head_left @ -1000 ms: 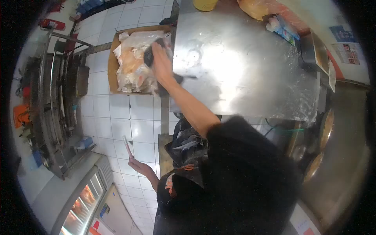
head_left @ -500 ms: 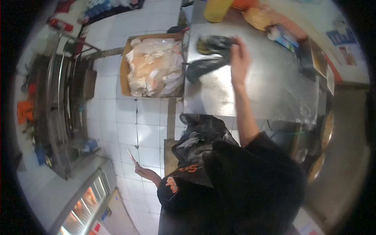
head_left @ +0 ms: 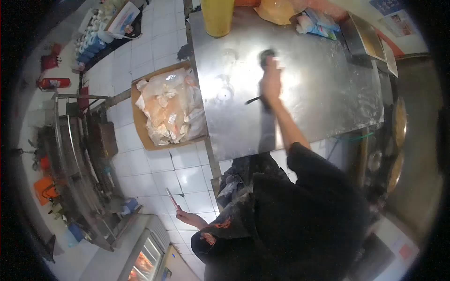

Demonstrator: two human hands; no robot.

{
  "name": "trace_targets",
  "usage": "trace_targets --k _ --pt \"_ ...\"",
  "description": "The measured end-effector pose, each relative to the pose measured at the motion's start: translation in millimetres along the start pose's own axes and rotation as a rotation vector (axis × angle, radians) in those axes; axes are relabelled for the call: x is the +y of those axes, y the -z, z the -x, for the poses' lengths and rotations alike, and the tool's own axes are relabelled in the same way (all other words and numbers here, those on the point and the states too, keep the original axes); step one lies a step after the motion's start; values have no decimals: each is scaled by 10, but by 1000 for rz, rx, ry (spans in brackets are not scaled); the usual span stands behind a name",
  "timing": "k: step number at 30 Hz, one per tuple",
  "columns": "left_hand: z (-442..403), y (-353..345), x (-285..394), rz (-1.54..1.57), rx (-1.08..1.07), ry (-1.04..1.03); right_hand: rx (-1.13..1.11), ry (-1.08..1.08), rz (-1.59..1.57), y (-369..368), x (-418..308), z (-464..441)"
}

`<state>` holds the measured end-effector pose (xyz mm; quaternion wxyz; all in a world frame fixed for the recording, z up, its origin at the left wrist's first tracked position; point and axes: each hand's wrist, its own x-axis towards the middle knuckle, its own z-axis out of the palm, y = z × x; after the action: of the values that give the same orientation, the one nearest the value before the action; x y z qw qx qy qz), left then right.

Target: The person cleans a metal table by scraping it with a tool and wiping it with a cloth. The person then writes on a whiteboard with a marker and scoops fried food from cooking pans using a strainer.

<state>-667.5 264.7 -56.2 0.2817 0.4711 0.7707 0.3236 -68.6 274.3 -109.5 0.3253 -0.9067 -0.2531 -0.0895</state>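
Observation:
My right hand (head_left: 271,84) is over the metal table (head_left: 318,89), slightly blurred by motion. Its fingers are closed on a black object (head_left: 267,56); a dark rounded end shows beyond the fingers and a thin dark strip sticks out on the left, the rest being hidden. I cannot tell its kind. Low on the left, away from the table, my left hand (head_left: 191,218) grips a slim, pale pinkish object (head_left: 172,198) that points up and left above the tiled floor.
Left of the table stands a cardboard box (head_left: 136,114) full of plastic bags and crumpled paper. A yellow container (head_left: 217,18) and blue-white packets (head_left: 318,24) are at the table's far side. A metal rack (head_left: 70,154) and a lit glass-front cabinet (head_left: 147,255) are on the left.
The black object, spread out on the left of the table before, is now mostly hidden at my right hand. The view has shifted; my left hand keeps its grip.

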Motion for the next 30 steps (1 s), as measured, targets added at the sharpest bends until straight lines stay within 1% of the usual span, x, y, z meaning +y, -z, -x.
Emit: trace_targets --k 1,2,3,4,5,6,7,8,9,10,11,12,13,14,15,16,17,18,19,20,21,23,24,25,26,27,28,29,30 --pt "-30 -54 2 16 -1 -15 -42 27 -111 -222 -472 38" --pt "-47 -150 8 112 23 -34 1 280 -146 -399 -893 98" --pt "-81 -218 13 121 14 -76 -166 221 -365 -554 -1333 178" --pt "-121 -288 23 129 1 -118 -129 315 -517 -916 -1647 322" --pt "-131 -388 96 141 -13 -159 -241 391 -519 -1017 -2027 363" --pt "-150 -479 169 190 -38 -171 -480 404 -507 -1049 -2309 405" --pt "-123 -518 341 149 -49 -174 -718 407 -478 -1096 -2582 451" --pt "-76 -537 587 110 -62 -181 -688 410 -639 -1375 -2623 609" --pt "-75 -566 773 72 -78 -192 -668 311 -766 -1141 -2737 541" --pt "-57 -566 845 118 -63 -178 -653 213 -887 -866 -2790 510" --pt "-145 -548 618 144 -81 -183 -638 118 -1001 -509 -2796 395" --pt "-65 -518 728 63 -54 -127 -580 52 -888 -211 -2679 285" --pt "61 -473 853 -21 -27 -71 -596 -62 -817 227 -2488 93" --pt "122 -457 812 -52 -7 -87 -615 -177 -747 669 -2299 -99" --pt "155 -390 726 -81 16 -106 -335 -146 -865 186 -1709 -117" --pt "155 -298 607 -110 40 -128 -211 -142 -705 210 -1244 -356" --pt "106 -239 237 -68 82 -221 -19 -78 -576 212 -809 -618" --pt "133 -174 95 -49 107 -215 14 -186 -466 517 -641 -969" --pt "128 -159 114 -44 119 -175 172 -69 -298 514 -261 -1249" --pt "136 -148 153 -38 124 -134 139 -146 -182 477 45 -1447" --pt "120 -185 256 -27 119 -107 90 -213 -24 264 256 -1475" --pt "47 -311 484 -4 84 -74 210 -195 -162 6 73 -1245" --pt "-6 -378 587 14 62 -77 117 -192 -100 -201 -148 -985" --pt "-59 -426 673 30 47 -75 143 64 -56 -289 -457 -623" --pt "-102 -477 745 36 31 -75 3 138 -248 -608 -729 -244" --pt "-145 -526 811 53 14 -74 -269 -5 -426 -442 -1299 107" --pt "-185 -574 855 63 -3 -78 -221 269 -515 -359 -1609 376" --pt "-225 -594 926 75 -18 -80 -316 416 -664 -470 -1846 601" --pt "-264 -635 1000 92 -34 -84 -704 260 -760 -417 -2139 750"
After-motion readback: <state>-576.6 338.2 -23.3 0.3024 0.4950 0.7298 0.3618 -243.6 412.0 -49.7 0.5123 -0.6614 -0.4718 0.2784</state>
